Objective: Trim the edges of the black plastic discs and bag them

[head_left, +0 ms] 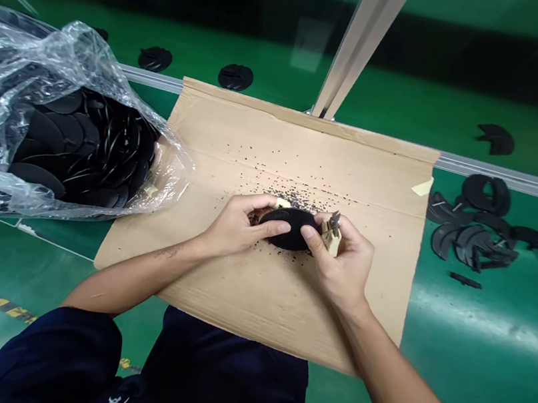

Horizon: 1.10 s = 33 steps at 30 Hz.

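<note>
Between both hands, above a sheet of cardboard (253,307), is a flat black disc (289,235). My left hand (238,224) is closed on its left edge, thumb on top, with a pale yellow covering on one fingertip. My right hand (346,260) pinches the disc's right edge between thumb and finger. That same hand also holds small nippers (333,230), their metal jaws pointing up and away from me. Pale wrapping or covering shows below the jaws; how the handles sit in the palm is hidden. Tiny black scraps (295,192) lie scattered around and beyond the disc.
A clear plastic bag (70,44) full of black discs (67,131) lies at the left, overlapping the cardboard. Broken black pieces (475,242) are heaped on the green table (486,369) at the right. Behind the cardboard stands a metal post (363,47).
</note>
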Available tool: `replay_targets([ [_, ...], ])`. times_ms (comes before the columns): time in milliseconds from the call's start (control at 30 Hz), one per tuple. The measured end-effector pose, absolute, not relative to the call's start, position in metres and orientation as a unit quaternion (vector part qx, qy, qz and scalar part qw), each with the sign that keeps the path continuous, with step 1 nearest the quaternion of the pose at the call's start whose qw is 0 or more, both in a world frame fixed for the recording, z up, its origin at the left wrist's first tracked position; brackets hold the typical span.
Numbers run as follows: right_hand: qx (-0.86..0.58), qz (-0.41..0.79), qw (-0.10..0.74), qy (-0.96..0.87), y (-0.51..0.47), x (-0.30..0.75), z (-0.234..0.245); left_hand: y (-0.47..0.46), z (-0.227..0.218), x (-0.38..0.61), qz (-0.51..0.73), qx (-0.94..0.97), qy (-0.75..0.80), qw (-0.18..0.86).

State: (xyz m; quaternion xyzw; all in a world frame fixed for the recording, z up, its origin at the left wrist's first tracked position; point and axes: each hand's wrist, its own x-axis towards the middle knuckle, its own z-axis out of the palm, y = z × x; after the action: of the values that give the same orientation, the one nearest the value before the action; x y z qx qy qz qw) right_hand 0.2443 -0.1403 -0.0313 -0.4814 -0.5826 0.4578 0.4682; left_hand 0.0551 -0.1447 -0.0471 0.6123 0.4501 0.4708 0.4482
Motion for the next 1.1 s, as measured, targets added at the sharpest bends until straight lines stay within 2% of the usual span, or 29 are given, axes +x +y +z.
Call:
replay_targets([
  [67,-0.466,0.424,0.471,-0.617,-0.1414,0.2445,-0.0335,-0.1441,-0.0464,0.0547,0.484,0.627,0.446,0.418],
  [300,-0.405,0.298,0.463,-0.73,-0.1398,0.2476,-0.0372,-0.1415,-0.0461,0.048,0.496,0.746,0.388,0.216],
  [567,-0.379,0.282,0.475,-0.742,-0.1411,0.2459,-0.0369,-0.1383,-0.0443,0.0476,0.515,0.753,0.346,0.219],
  [733,-0.362,0.3,0.473,-0.745,-0.1419,0.2451,-0.0348,-0.1412,-0.0403,0.0485,0.534,0.749,0.341,0.192],
  [1100,-0.372,0.34,0.448,-0.738,-0.1415,0.2452,-0.0312,-0.144,-0.0385,0.0494,0.544,0.739,0.34,0.208],
])
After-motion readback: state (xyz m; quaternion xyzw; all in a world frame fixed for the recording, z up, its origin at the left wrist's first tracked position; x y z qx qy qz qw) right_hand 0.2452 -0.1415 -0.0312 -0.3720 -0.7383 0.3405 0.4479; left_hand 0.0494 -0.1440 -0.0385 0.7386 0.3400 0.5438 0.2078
